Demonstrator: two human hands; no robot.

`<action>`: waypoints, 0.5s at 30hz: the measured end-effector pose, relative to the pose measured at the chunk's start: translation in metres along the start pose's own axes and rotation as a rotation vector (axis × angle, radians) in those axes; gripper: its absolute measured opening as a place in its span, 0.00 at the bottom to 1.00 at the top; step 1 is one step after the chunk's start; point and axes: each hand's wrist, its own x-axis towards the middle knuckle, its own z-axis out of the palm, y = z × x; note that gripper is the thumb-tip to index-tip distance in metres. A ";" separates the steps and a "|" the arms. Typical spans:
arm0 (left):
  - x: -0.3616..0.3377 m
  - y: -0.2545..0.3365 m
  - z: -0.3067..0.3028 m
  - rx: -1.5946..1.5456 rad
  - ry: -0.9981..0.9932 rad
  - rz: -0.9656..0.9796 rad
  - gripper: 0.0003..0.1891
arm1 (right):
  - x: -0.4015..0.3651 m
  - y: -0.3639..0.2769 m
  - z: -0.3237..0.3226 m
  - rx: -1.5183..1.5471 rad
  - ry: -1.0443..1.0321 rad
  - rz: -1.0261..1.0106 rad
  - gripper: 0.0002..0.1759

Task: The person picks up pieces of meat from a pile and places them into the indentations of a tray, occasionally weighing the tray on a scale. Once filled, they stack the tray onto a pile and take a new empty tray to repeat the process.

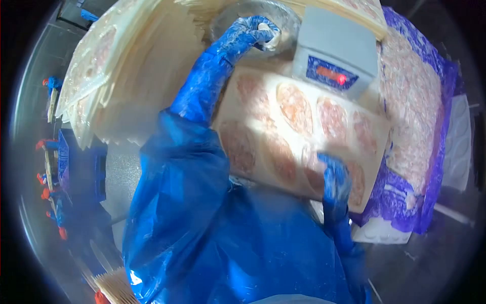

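My left hand (258,34), in a wet blue glove, is closed around a pale, whitish lump (271,38) over a round metal bowl (223,23) behind the white moulded tray. The tray (298,136) has several oval hollows filled with pinkish minced meat (295,109). Over the tray's near right part is my right hand (334,177), gloved in blue, its fingers pointing away from me above the filled hollows. Blur hides how those fingers are set and whether they touch the meat. Beyond the tray is a grey scale (334,48) with a lit red display.
On the right, a mass of minced meat (412,111) lies on purple film (435,202). White moulded trays (457,142) stick out beyond it. Tall stacks of pale sheets (147,66) stand at the back left. Small red-and-blue objects (48,144) line the left side.
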 end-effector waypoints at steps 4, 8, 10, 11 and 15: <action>-0.074 0.027 0.087 -0.063 -0.195 0.168 0.12 | 0.041 -0.001 0.042 1.111 0.070 0.290 0.25; -0.145 0.025 0.148 -0.167 -0.323 0.225 0.17 | 0.057 -0.019 0.053 1.187 -0.082 0.162 0.23; -0.165 0.012 0.153 -0.115 -0.391 0.497 0.20 | 0.045 -0.022 0.044 1.112 0.002 0.164 0.21; -0.176 0.012 0.147 0.124 -0.413 0.499 0.21 | 0.039 -0.026 0.039 1.043 0.083 0.162 0.20; -0.222 -0.023 0.144 0.029 -0.416 0.375 0.23 | -0.004 -0.043 0.036 0.026 0.054 -0.076 0.13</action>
